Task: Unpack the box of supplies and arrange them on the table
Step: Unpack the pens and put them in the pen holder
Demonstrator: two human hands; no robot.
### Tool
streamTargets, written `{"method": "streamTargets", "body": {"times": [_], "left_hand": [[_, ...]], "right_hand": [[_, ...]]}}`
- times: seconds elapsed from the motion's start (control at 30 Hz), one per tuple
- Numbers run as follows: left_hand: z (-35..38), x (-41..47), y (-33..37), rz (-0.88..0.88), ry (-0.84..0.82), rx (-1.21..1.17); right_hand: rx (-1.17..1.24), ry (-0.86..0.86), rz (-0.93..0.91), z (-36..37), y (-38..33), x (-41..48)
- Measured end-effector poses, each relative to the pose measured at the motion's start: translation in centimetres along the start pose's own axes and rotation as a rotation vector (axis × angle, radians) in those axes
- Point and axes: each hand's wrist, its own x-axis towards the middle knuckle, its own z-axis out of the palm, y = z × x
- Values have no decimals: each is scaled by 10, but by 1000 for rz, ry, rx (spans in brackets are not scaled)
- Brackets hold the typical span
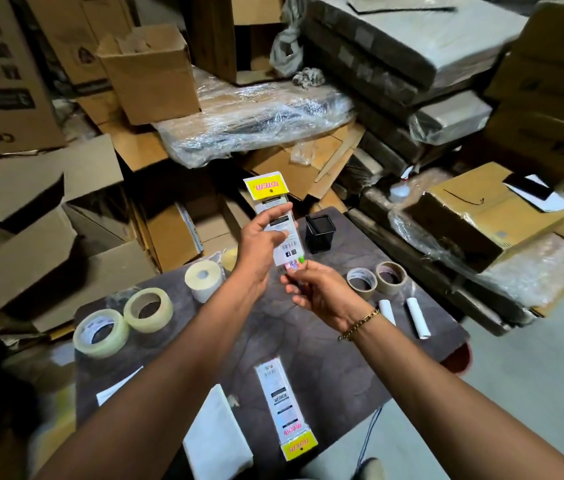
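Observation:
Over the dark table (308, 344), my left hand (261, 245) grips a white pack with a yellow TOTEM header (271, 202) around its middle, held upright. At the pack's lower end my right hand (318, 292) pinches colourful pens (293, 265) that stick out of it. A second, similar pack (285, 407) lies flat near the table's front edge. Two clear tape rolls (123, 322) rest on the left, two brown tape rolls (375, 279) on the right. A black square pen holder (320, 233) stands at the far edge.
A white paper roll (204, 279) stands behind my left forearm. Two small white rolls (418, 317) lie at the right. White sheets (216, 441) lie at the front left. Cardboard boxes (149, 74) and wrapped bundles (249, 119) crowd the floor behind the table.

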Motion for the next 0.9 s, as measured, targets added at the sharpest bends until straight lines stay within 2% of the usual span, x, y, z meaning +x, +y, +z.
{"method": "streamTargets", "body": {"times": [0.2, 0.37, 0.53, 0.63, 0.9], "left_hand": [[-7, 2, 0, -39, 19, -9], [-11, 2, -5, -61, 23, -6], [-17, 8, -3, -39, 93, -7], [-19, 9, -5, -36, 106, 3], [-18, 7, -17, -66, 30, 79]], "right_hand": [[-2, 5, 26, -1, 0, -4], [-12, 60, -27, 2, 1, 0], [55, 70, 106, 0, 12, -2], [59, 59, 82, 0, 16, -3], [-141, 72, -5, 5, 11, 3]]}}
